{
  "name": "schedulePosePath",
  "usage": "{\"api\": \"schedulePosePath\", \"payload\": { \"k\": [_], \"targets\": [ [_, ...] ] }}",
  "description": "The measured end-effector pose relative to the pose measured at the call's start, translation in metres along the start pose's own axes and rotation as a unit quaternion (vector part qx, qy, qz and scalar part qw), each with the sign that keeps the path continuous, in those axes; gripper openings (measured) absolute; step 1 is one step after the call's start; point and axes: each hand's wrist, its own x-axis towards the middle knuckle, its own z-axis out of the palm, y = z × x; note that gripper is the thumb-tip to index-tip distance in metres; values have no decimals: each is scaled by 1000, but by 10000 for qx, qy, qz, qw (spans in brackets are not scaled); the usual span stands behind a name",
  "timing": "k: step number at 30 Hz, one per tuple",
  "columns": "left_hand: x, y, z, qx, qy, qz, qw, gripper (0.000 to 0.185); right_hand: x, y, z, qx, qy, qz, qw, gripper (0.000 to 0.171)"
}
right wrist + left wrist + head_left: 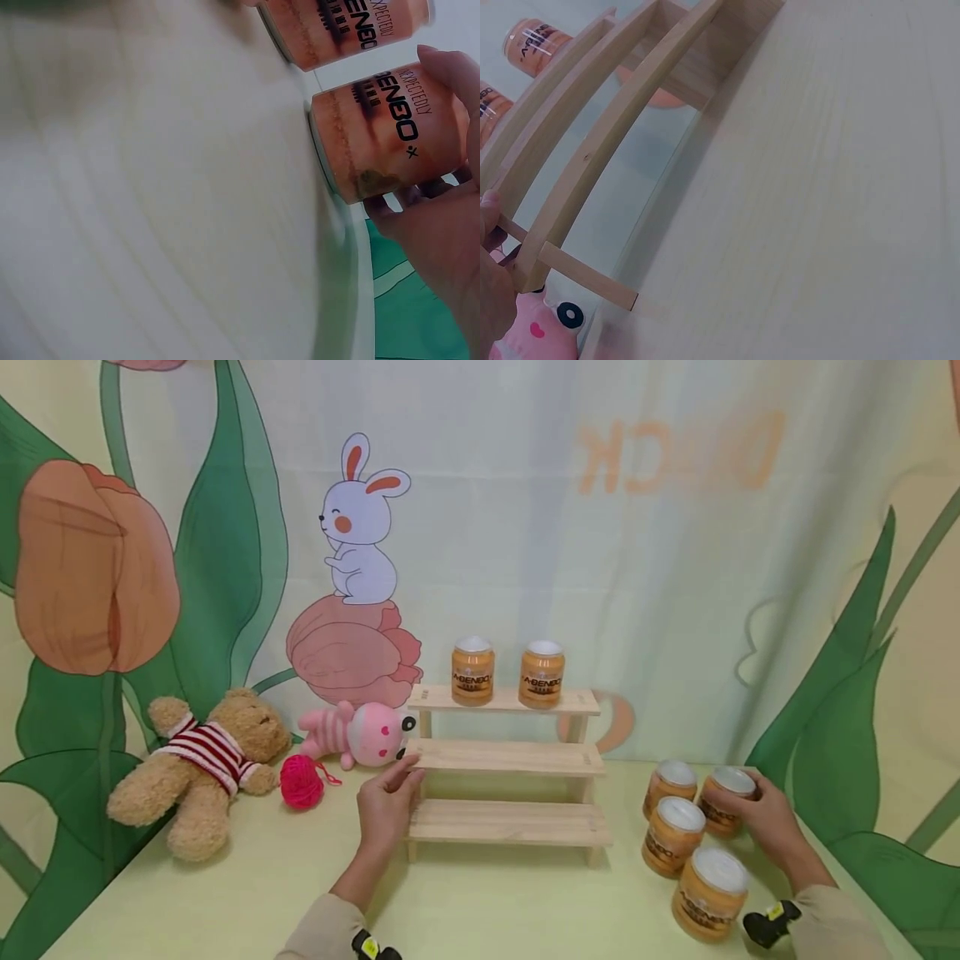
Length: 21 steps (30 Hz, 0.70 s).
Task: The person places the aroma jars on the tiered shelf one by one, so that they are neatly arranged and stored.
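Observation:
A three-tier wooden display shelf [510, 758] stands on the table. My left hand [387, 806] holds the left end of its middle tier, thumb and fingers at the board's edge. Two orange cans stand on the top tier, one to the left [472, 675] and another to the right [542, 677]. On the right of the table my right hand [772, 827] grips an orange can [375, 135] around its side, the rearmost right of a group. Beside it are three more cans: one behind left [662, 795], a middle one [670, 843] and a front one [708, 897].
Left of the shelf lie a teddy bear [213, 760] in a striped sweater, a red yarn ball [302, 782] and a pink plush toy [367, 735], the toy close to the shelf's left end. A printed curtain [510, 527] hangs behind the table.

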Motion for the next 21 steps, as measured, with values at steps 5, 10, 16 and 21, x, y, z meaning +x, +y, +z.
{"api": "schedulePosePath", "payload": {
  "k": [5,10,16,21],
  "targets": [
    [0,2,-1,-43,26,2,10000,23,2,-2,0,169,61,18,9998,72],
    [0,2,-1,19,79,12,10000,23,-1,-5,-1,156,36,121,9998,79],
    [-1,1,0,-46,30,-8,10000,23,-8,-7,-12,229,133,266,9993,84],
    [0,2,1,-167,28,-17,9999,23,-13,-14,-23,510,355,24,9981,72]
  ]
}}
